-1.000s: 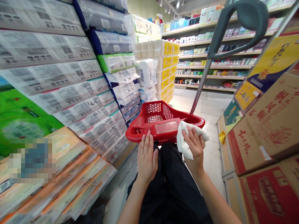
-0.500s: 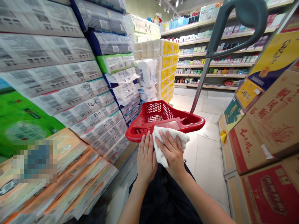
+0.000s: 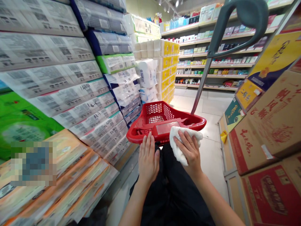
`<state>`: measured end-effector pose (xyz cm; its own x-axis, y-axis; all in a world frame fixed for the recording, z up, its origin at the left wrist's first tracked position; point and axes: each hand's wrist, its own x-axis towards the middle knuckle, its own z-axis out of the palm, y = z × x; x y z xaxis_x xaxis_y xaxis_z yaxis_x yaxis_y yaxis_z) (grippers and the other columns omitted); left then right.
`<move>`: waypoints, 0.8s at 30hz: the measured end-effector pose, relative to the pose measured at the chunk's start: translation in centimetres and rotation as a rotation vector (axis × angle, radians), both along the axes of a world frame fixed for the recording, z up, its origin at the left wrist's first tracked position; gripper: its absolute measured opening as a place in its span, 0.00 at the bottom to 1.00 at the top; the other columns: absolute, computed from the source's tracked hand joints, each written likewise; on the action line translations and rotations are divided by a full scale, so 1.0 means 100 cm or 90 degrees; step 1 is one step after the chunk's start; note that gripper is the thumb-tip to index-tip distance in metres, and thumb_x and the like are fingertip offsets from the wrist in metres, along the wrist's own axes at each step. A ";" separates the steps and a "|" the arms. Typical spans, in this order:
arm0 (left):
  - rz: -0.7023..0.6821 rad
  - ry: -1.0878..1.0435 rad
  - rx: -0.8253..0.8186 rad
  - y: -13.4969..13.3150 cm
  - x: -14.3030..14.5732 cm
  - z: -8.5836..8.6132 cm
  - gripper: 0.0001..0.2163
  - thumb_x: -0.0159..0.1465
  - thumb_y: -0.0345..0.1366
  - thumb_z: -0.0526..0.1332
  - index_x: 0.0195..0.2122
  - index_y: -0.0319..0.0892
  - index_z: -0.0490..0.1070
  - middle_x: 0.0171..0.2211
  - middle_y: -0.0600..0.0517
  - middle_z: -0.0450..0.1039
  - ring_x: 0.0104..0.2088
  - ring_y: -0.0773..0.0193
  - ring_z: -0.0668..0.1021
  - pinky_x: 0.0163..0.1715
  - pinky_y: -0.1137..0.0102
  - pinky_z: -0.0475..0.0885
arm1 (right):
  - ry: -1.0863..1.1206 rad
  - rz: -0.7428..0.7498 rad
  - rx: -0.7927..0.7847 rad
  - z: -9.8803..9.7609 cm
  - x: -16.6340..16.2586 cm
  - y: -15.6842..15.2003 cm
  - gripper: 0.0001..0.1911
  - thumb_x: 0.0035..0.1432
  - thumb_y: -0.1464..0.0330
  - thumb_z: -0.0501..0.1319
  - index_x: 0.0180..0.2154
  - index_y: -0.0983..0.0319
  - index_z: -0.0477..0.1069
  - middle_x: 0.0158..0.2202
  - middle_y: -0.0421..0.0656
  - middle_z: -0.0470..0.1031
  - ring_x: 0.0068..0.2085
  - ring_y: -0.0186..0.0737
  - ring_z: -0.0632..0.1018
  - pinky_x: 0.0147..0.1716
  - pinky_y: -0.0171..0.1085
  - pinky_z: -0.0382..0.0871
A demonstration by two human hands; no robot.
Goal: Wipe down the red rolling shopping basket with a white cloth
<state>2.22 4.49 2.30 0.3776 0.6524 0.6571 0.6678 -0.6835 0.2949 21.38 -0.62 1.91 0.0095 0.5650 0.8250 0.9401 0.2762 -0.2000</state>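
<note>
A red plastic shopping basket (image 3: 136, 137) with perforated walls stands in front of me, its rim toward my knees. A long pull handle (image 3: 202, 82) with a dark grey loop grip rises from its right side. My left hand (image 3: 148, 159) lies flat, fingers stretched and fingertips at the near rim, holding nothing. With my right hand (image 3: 190, 152) I hold a white towel (image 3: 178, 151) against the right part of the near rim, fingers spread over the cloth. The towel hides part of the rim and of the pale label panel (image 3: 164, 128).
Stacks of wrapped tissue packs (image 3: 94, 106) rise close on the left. Cardboard cartons (image 3: 265, 125) line the right side. Beyond the basket, pale floor tiles (image 3: 207, 108) lead to stocked shelves (image 3: 211, 66).
My right hand has slid the towel to the right along the near rim, uncovering more of the label panel. My left hand has stayed nearly in place.
</note>
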 end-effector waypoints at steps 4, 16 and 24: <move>-0.001 -0.006 -0.002 0.000 0.001 0.000 0.29 0.71 0.33 0.48 0.71 0.43 0.39 0.71 0.44 0.49 0.72 0.58 0.48 0.68 0.57 0.48 | 0.029 -0.032 0.033 -0.009 0.023 -0.001 0.25 0.66 0.74 0.55 0.63 0.54 0.63 0.66 0.47 0.62 0.67 0.50 0.63 0.65 0.55 0.52; 0.004 -0.007 0.007 0.001 0.001 -0.002 0.29 0.71 0.33 0.48 0.71 0.42 0.39 0.71 0.43 0.49 0.72 0.58 0.47 0.68 0.57 0.49 | 0.083 -0.044 0.014 0.012 -0.026 0.010 0.25 0.68 0.72 0.53 0.64 0.54 0.61 0.65 0.47 0.63 0.68 0.49 0.59 0.66 0.56 0.48; -0.017 0.000 0.013 0.002 -0.002 -0.004 0.30 0.70 0.31 0.46 0.72 0.42 0.37 0.71 0.42 0.48 0.72 0.56 0.46 0.67 0.54 0.50 | 0.011 0.043 -0.024 0.016 -0.064 0.014 0.23 0.70 0.67 0.49 0.64 0.55 0.62 0.65 0.43 0.65 0.68 0.43 0.60 0.69 0.49 0.37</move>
<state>2.00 4.71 1.91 0.3948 0.6283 0.6704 0.6488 -0.7073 0.2808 14.96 0.75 3.52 -0.0157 0.5955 0.8032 0.9162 0.3303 -0.2269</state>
